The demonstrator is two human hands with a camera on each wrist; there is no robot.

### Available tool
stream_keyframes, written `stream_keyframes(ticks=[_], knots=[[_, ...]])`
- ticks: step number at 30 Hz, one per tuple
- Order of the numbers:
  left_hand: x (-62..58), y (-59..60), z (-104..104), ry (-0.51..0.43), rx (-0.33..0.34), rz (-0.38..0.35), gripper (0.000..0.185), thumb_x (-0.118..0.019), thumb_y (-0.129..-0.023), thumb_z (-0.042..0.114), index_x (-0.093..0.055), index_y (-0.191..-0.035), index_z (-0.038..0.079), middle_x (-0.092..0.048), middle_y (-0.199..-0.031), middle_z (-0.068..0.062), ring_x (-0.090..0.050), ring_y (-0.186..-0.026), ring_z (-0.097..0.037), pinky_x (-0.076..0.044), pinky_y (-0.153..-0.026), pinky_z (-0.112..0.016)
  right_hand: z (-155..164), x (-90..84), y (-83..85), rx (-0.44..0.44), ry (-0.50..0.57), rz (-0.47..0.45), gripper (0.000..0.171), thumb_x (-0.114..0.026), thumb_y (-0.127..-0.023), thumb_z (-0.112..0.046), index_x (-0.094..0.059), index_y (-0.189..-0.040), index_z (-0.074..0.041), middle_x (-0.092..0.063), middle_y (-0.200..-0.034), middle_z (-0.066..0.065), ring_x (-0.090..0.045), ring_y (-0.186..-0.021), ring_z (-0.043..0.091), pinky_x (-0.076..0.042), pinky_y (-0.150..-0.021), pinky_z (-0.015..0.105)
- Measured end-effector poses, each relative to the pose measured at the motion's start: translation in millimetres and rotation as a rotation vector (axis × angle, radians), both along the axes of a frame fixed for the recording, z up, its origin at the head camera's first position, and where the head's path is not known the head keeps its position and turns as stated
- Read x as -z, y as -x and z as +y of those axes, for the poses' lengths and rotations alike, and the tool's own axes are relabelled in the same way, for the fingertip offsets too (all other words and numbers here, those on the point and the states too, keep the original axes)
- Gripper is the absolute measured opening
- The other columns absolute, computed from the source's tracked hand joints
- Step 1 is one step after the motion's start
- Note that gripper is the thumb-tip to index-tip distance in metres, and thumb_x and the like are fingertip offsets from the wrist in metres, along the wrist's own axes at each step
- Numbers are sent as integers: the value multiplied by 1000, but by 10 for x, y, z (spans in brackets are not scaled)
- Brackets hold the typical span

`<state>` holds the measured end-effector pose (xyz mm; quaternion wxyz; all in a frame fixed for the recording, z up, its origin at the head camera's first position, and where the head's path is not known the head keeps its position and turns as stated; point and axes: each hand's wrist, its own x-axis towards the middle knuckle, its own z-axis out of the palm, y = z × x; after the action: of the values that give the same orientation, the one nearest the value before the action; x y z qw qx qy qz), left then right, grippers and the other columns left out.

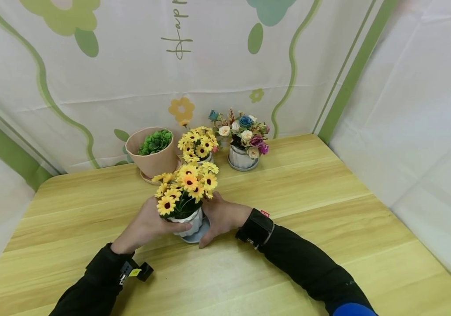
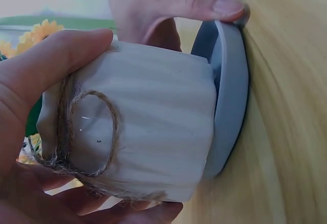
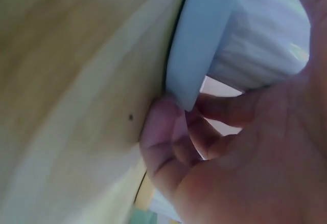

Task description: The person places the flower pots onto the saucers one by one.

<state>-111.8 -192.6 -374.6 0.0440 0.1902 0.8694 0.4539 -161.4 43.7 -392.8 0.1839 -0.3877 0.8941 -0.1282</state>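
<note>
In the head view, a white fluted pot (image 1: pixel 194 223) of yellow daisy-like artificial flowers (image 1: pixel 189 182) is near the middle of the table. My left hand (image 1: pixel 152 224) grips the pot's side, thumb across its front. Twine (image 2: pixel 115 119) is tied around the pot in the left wrist view. Beneath it lies a grey-blue saucer (image 2: pixel 234 98), with the pot's base at or in it; exact contact is hard to tell. My right hand (image 1: pixel 222 216) holds the saucer's edge. Its fingers (image 3: pixel 161 132) curl at the rim in the right wrist view, some fingertips low against the table.
Behind stand a pink pot (image 1: pixel 154 162) with a green plant, a second pot of yellow flowers (image 1: pixel 199 142), and a white pot of mixed roses (image 1: pixel 243 156) on a saucer. The wooden table (image 1: pixel 328 210) meets a printed curtain (image 1: pixel 138 74) at its back edge.
</note>
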Motion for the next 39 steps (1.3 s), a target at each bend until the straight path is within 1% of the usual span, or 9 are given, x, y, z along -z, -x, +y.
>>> stream_keyframes(ticks=[8, 12, 15, 19, 22, 25, 31, 36, 39], knots=[[12, -16, -3, 10, -9, -7, 87, -97, -76, 34, -53, -150, 19, -65, -141, -2, -63, -129, -23, -52, -108, -45, -14, 26, -9, 14, 152, -51, 147, -94, -75, -55, 11, -170, -11, 4, -179, 13, -10, -166, 26, -9, -136, 50], [26, -14, -1, -1, 1, -16, 87, -98, -76, 34, -53, -149, 20, -66, -139, -2, -63, -127, -23, -53, -107, -44, -12, 28, -7, 7, 230, -71, 148, -96, -75, -48, 13, -169, -12, 9, -179, 12, -3, -166, 26, -8, -137, 46], [39, -11, -4, -13, 11, -20, 88, -98, -76, 33, -52, -150, 20, -65, -140, -2, -63, -128, -23, -53, -107, -44, -14, 20, -4, 2, 243, -82, 148, -97, -74, -46, 12, -169, -12, 9, -179, 11, -2, -166, 25, -8, -137, 42], [57, -8, -16, -23, 25, -24, 88, -97, -77, 32, -51, -151, 21, -64, -140, -1, -62, -128, -22, -52, -108, -43, -21, 1, -5, -9, 216, -72, 140, -95, -76, -48, 3, -170, -12, -1, -179, 13, -11, -165, 27, -10, -137, 45], [61, -6, -25, -16, 45, -16, 86, -96, -79, 30, -51, -151, 20, -64, -140, -2, -62, -127, -22, -53, -107, -39, -30, -27, -8, -25, 247, -68, 130, -95, -77, -45, -8, -169, -12, -19, -176, 13, -31, -158, 26, -21, -134, 42], [55, -15, -28, -17, 76, -15, 86, -94, -81, 27, -48, -153, 19, -62, -143, -3, -60, -131, -24, -52, -109, -36, -40, -61, -12, -41, 306, -92, 123, -95, -79, -41, -15, -168, -17, -30, -172, 8, -43, -151, 21, -31, -130, 34], [58, -52, -1, -69, 133, -51, 84, -89, -87, 20, -42, -157, 16, -56, -149, -7, -56, -136, -28, -49, -111, -30, -70, -99, -44, -67, 362, -73, 105, -95, -79, -37, -32, -163, -19, -43, -164, 2, -49, -145, 15, -36, -127, 29], [89, -77, 31, -83, 116, -59, 84, -90, -86, 17, -43, -155, 15, -58, -145, -8, -57, -133, -29, -49, -110, -29, -122, -42, -71, -109, 433, -15, 84, -92, -83, -27, -47, -153, -16, -52, -155, 1, -53, -138, 14, -37, -125, 27], [115, -84, 61, -70, 103, -29, 86, -90, -84, 16, -42, -156, 13, -58, -145, -10, -57, -133, -29, -49, -110, -32, -126, -31, -94, -106, 440, -3, 83, -91, -84, -25, -47, -154, -16, -49, -157, 2, -51, -140, 15, -36, -126, 29]])
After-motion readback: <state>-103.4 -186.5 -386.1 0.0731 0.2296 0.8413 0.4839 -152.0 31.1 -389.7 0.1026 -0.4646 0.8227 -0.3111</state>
